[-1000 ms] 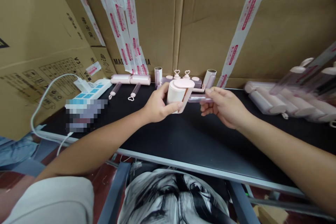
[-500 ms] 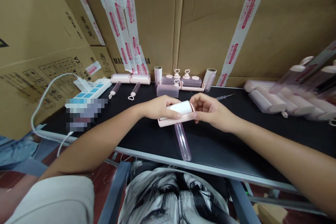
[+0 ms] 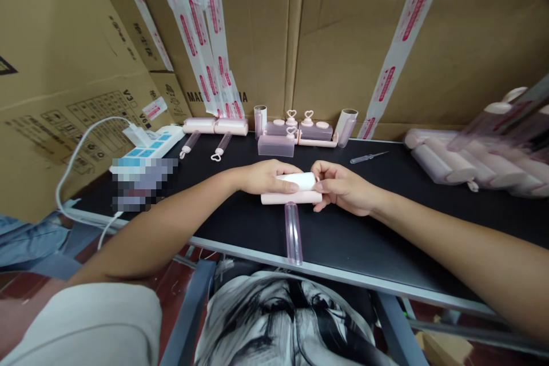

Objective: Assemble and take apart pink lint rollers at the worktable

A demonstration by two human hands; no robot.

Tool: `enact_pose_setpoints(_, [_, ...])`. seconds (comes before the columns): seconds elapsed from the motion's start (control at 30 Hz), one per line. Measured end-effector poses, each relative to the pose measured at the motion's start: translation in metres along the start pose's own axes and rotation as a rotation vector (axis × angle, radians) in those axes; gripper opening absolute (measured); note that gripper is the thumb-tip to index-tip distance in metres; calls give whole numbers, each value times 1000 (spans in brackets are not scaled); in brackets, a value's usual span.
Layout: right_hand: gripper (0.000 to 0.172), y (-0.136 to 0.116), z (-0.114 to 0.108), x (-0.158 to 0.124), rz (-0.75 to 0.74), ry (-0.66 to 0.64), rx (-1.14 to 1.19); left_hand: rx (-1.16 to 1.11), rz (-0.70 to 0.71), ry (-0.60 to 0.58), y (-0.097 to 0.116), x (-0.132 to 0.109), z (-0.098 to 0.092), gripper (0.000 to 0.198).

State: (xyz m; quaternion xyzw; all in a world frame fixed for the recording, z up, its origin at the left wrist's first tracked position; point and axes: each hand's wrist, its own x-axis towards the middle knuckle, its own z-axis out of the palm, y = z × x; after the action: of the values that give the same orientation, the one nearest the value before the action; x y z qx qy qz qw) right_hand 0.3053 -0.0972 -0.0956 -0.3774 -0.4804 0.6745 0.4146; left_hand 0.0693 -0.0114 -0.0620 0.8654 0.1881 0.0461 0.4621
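Note:
A pink lint roller [image 3: 295, 190] with a white paper roll lies across the middle of the black table [image 3: 240, 223], its clear pink handle [image 3: 293, 232] pointing toward me. My left hand [image 3: 263, 176] is closed over the left end of the roll, thumb along its front. My right hand [image 3: 343, 187] grips the right end, fingers curled round it. Both hands hold the roller down on the table.
At the back stand several pink roller parts [image 3: 295, 128], loose handles [image 3: 219, 146] and a small pointed tool [image 3: 368, 156]. A heap of finished rollers [image 3: 454, 160] lies at the right. A power strip [image 3: 148, 148] with a white cable sits left. Cardboard boxes [image 3: 351, 34] wall the rear.
The roller was held upright above the table a second ago; it has come down to lie flat on the table. Both hands now close on its two ends, and the handle has swung toward me.

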Motion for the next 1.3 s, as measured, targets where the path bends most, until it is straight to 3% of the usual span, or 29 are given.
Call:
enact_pose_setpoints(0.17, [32,3,-1,-1,-32,-24,16,16,34,-4,1,1,3,57])
enact_pose_setpoints(0.37, [31,8,-5,-2,-90,-51,10,27,130,83,-1,2,11,54])
enact_pose_setpoints(0.6, [32,4,-8,0,-33,40,-40,173,115,322,-9,3,23,63])
enact_pose_setpoints(0.77, [34,0,-5,1,-18,97,-61,212,23,549,-7,6,37,62])
enact_pose_setpoints(0.93, [21,-2,-3,2,19,207,-377,208,-10,735,-10,9,30,60])
enact_pose_setpoints(1.03, [11,-3,-5,1,18,276,-610,92,15,734,-12,10,19,65])
enact_pose_setpoints(1.17, [8,-1,-9,-1,-132,329,-878,66,57,616,-13,7,6,78])
enact_pose_setpoints(1.3, [35,1,-13,-4,-378,379,-967,186,99,499,-16,2,0,78])
